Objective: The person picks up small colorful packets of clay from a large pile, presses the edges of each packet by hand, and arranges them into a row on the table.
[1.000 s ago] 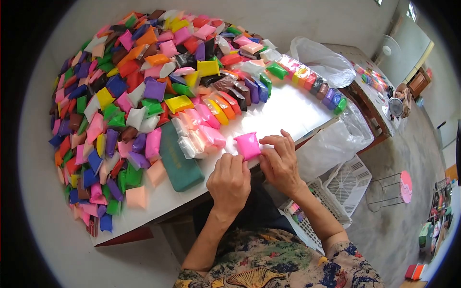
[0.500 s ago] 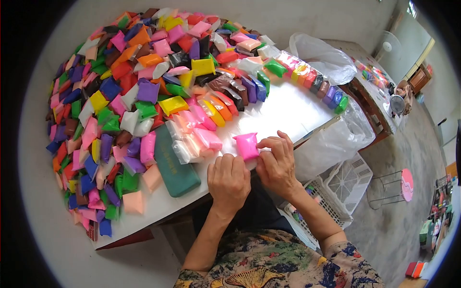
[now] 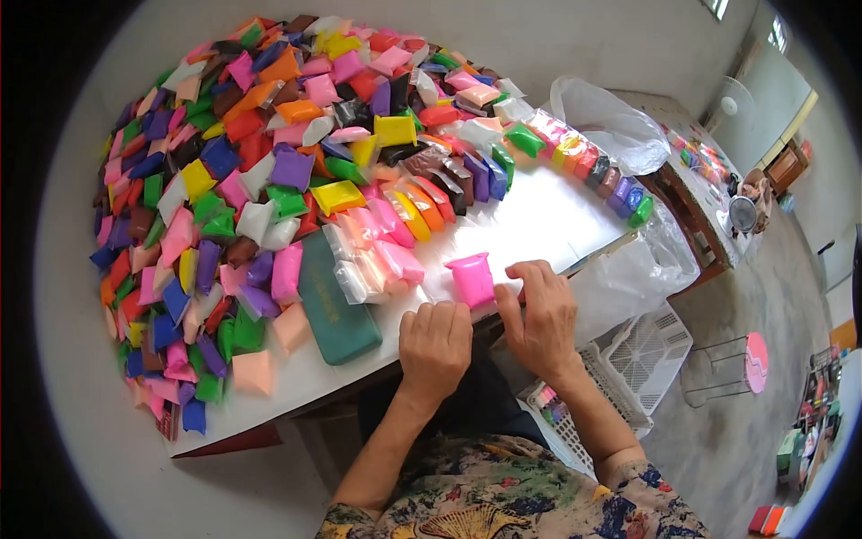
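Near the lower centre of the frame, a bright pink plastic-wrapped packet point(image 3: 470, 278) sits on the white table point(image 3: 548, 211), long axis running up-frame, sealed end toward the top. The left hand point(image 3: 435, 346) curls at its lower edge, fingertips hidden, so its grip cannot be told. The right hand point(image 3: 543, 314) lies half open, thumb against the packet's right corner. A dark green flat case point(image 3: 334, 305) and a heap of coloured packets point(image 3: 233, 153) crowd the left.

A white table point(image 3: 539, 216) is standing against a pale wall point(image 3: 584, 36); beyond the right hand point(image 3: 543, 319), grey concrete floor point(image 3: 745, 440) is stretching toward a white fan point(image 3: 732, 94) and bright windows point(image 3: 777, 31).
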Motion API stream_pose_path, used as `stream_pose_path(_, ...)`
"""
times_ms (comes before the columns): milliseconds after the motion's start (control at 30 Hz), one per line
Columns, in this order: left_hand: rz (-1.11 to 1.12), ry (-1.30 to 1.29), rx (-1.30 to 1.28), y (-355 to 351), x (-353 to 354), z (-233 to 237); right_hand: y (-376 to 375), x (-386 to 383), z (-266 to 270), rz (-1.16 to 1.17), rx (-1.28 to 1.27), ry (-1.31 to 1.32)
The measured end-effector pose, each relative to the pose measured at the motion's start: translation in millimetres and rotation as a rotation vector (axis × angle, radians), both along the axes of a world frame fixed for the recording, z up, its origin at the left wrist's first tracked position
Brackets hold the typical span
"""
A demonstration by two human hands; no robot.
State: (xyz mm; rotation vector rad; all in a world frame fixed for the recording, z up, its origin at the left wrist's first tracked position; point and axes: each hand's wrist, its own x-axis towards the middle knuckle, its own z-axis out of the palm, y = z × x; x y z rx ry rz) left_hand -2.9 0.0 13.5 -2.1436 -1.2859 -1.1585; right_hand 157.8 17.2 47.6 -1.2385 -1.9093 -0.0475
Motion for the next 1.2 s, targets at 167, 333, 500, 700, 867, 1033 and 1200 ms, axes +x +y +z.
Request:
stream_pose_path(167, -0.024, 0.034, 0.033, -2.3, -3.4, -2.1, 8.5, -20.9, 27.5, -0.042, -0.201, -0.093)
stream_pose_path(333, -0.024, -0.005, 0.028, -5.3, -5.3, -1.5, 20.8, -29.6, 45.3, -0.037, -0.372, -0.335)
stream_pose_path(500, -0.055, -0.120, -0.026, -12.2, -7.4, -0.2, 28.2, -26.1, 49.7, 0.008, -0.393, -0.410)
stream_pose_path(700, -0.088, -0.187, -0.041, -14.0, -12.0, -3.2, 53.6, -14.6, 38.0, 0.340, -0.267, -0.002)
stream_pose_path(867, -0.090, -0.156, -0.044, -14.9, -13.2, -7.2, 70.0, -30.4, 15.9, 0.534, -0.168, 0.109)
stream_pose_path(1033, -0.083, -0.135, -0.031, -16.4, -13.5, -9.6, 71.6, -40.6, 8.5, 0.581, -0.197, 0.188)
stream_pose_path(1200, -0.047, -0.087, -0.027, -17.8, -14.0, -13.1, 70.2, -37.4, 0.3, 0.521, -0.279, 0.202)
